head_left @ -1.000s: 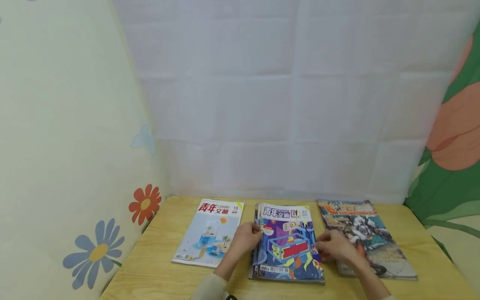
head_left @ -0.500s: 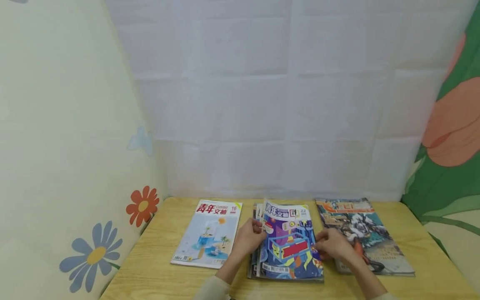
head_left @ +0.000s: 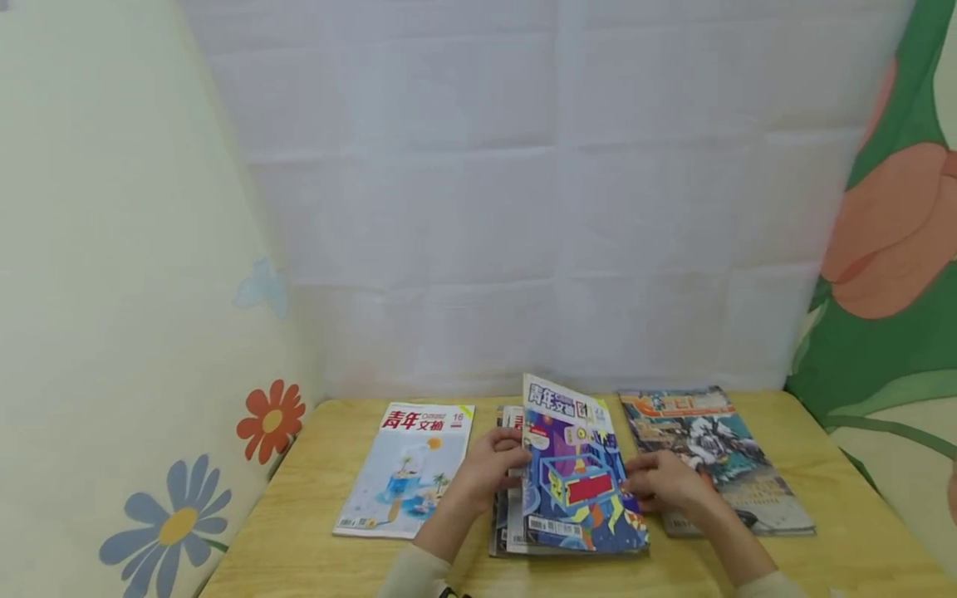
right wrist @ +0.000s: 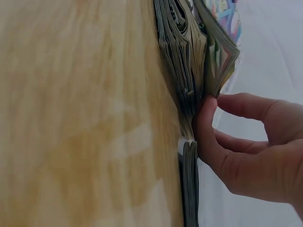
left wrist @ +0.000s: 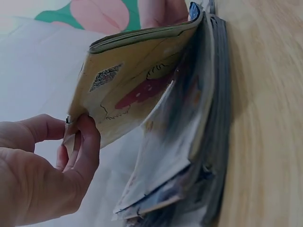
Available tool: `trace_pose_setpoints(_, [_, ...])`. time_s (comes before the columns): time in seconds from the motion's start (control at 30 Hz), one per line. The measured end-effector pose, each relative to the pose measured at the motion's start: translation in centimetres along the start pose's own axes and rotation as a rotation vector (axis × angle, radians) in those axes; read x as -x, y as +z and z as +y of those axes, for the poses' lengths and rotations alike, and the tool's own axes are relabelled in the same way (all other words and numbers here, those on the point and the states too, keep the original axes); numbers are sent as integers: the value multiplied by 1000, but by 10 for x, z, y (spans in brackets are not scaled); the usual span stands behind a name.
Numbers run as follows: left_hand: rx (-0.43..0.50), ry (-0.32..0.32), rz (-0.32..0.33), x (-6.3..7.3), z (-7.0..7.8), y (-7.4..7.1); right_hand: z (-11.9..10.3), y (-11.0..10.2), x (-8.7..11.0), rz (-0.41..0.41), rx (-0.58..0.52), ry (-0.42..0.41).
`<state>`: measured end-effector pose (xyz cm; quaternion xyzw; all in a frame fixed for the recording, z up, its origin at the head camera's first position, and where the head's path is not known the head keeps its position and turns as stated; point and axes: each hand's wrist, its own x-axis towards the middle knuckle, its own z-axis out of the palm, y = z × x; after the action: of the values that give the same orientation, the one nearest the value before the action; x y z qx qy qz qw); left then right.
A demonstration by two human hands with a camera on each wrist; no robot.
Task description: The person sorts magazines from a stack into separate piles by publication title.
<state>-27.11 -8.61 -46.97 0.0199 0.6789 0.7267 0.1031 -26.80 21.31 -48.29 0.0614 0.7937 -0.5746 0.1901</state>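
Observation:
A purple illustrated magazine [head_left: 576, 482] tops a stack of magazines [head_left: 513, 536] at mid-table. Its left side is raised and the cover slants down to the right. My left hand [head_left: 486, 469] pinches that raised left edge between thumb and fingers. In the left wrist view its cream back cover [left wrist: 137, 85] shows, with a square code printed on it. My right hand [head_left: 665, 482] pinches the opposite edge, low down; in the right wrist view thumb and forefinger meet at the page edges [right wrist: 222, 71]. Below, the other magazines of the stack lie flat, their covers mostly hidden.
A pale blue magazine [head_left: 404, 477] lies to the left on the wooden table [head_left: 299, 507]. On the right, partly behind my right forearm, is a larger magazine with a dark cover [head_left: 728, 465]. A white cloth [head_left: 561, 208] hangs behind the table.
My left hand has raised the left edge of the purple magazine and tilted it to the right, baring more of the stack. My right hand stays at the right edge. The head view has shifted slightly.

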Motion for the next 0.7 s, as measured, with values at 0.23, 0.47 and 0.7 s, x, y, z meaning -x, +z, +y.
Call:
trace_pose_setpoints(0.23, [57,26,-65,-4,12,-2,2,-7,7,-21,-137,-28])
trace_pose_setpoints(0.47, [6,36,-71,-5,20,-13,-8,-11,19,-78,-255,-100])
trace_pose_setpoints(0.7, [-16,70,-52,2,19,-33,-18,-5,23,-113,-310,-195])
